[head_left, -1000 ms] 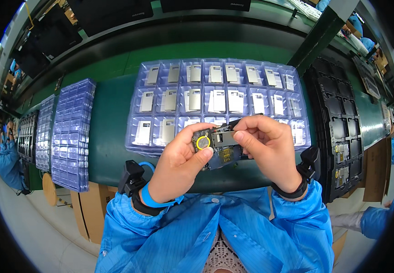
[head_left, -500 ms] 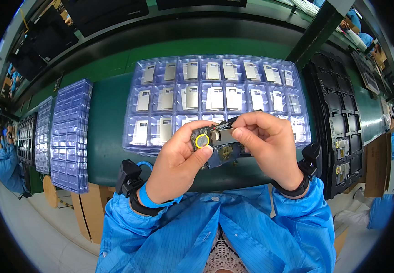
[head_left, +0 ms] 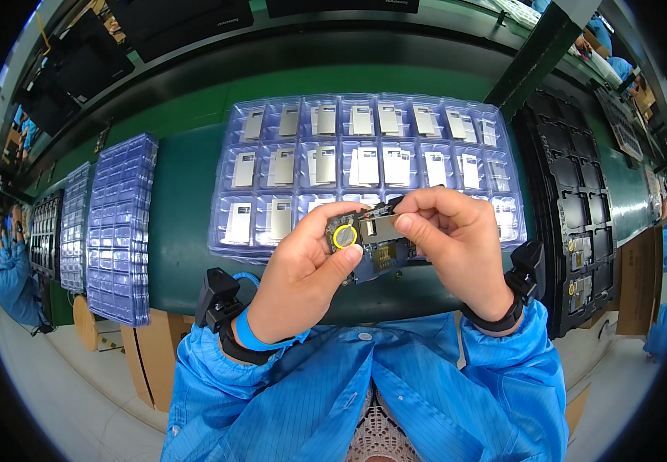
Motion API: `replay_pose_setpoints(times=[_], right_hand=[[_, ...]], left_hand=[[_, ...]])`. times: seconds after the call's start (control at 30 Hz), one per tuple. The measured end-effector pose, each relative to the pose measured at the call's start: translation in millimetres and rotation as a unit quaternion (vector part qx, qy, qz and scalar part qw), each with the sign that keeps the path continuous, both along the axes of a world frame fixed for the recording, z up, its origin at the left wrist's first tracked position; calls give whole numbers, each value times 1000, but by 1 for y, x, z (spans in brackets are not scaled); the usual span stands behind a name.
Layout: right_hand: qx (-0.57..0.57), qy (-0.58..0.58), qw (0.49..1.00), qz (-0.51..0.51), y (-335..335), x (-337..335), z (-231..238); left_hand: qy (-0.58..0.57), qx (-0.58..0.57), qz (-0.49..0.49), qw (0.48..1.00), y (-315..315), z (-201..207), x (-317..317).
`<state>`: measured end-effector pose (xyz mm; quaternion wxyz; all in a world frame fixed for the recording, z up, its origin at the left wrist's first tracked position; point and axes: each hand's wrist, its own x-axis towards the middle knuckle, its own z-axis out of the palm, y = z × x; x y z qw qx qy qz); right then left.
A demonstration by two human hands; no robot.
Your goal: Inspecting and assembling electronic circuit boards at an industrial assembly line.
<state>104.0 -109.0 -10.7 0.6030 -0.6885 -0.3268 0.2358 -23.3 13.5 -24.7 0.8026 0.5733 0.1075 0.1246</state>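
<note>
A small circuit board [head_left: 383, 258] is held up in front of my chest, above the bench's near edge. My left hand [head_left: 312, 258] grips its left end, the thumb beside a round coin cell [head_left: 344, 236] with a yellow rim. A flat silver metal plate [head_left: 379, 229] lies over the board's upper part. My right hand [head_left: 456, 239] pinches the right end of this plate between thumb and forefinger. Behind both hands, a clear plastic tray [head_left: 222, 185] holds rows of similar silver plates [head_left: 325, 164] in its compartments.
Stacked clear trays [head_left: 120, 231] stand at the left. At the right is a stack of black trays [head_left: 572, 162], with boards in its near pockets. A green post [head_left: 537, 58] rises at the back right. Cardboard boxes [head_left: 148, 358] are below the bench, and a person in blue [head_left: 16, 269] sits far left.
Both hands keep their grips, and the board and plate have shifted only slightly. The tray has not moved.
</note>
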Motion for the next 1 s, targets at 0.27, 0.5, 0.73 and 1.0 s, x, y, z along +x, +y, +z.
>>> replay_pose_setpoints(times=[0.27,0.5,0.73,1.0], right_hand=[[-11,-63,998,-20,1,-3,-2],[7,-199,978,-56,1,-11,4],[17,-239,969,-55,-2,-10,3],[18,-219,973,-65,-3,-13,4]], left_hand=[[5,3,-4,1000,0,2,-1],[13,55,65,996,-9,0,3],[16,63,77,995,-9,-3,2],[-5,52,59,997,-9,-1,1]])
